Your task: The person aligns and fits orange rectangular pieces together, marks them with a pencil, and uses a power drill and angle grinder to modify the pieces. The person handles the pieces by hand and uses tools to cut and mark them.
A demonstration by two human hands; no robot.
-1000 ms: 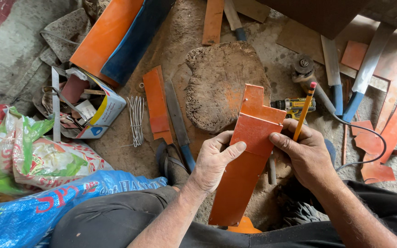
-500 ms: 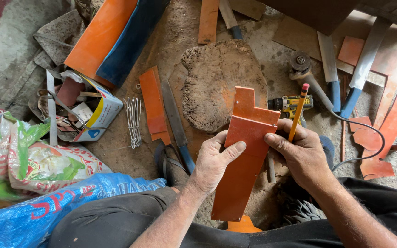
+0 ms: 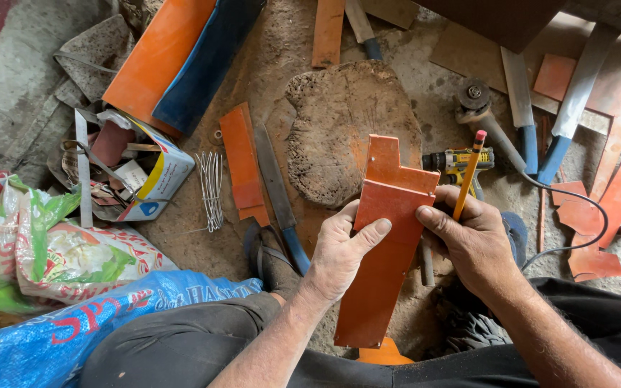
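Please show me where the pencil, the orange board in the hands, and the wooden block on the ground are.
pencil (image 3: 468,176): head view, middle of its yellow shaft.
orange board (image 3: 381,280): head view, its bare lower face.
wooden block (image 3: 339,129): head view, centre of its worn top.

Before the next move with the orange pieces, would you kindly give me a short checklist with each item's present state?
1. Left hand grips the long orange sheath piece: ok.
2. Right hand steadies its other edge: ok.
3. Pencil held in the right hand, eraser up: ok.
4. Notched orange piece lies flush behind the front one: cannot tell.
5. Wooden block has bare working space: ok.
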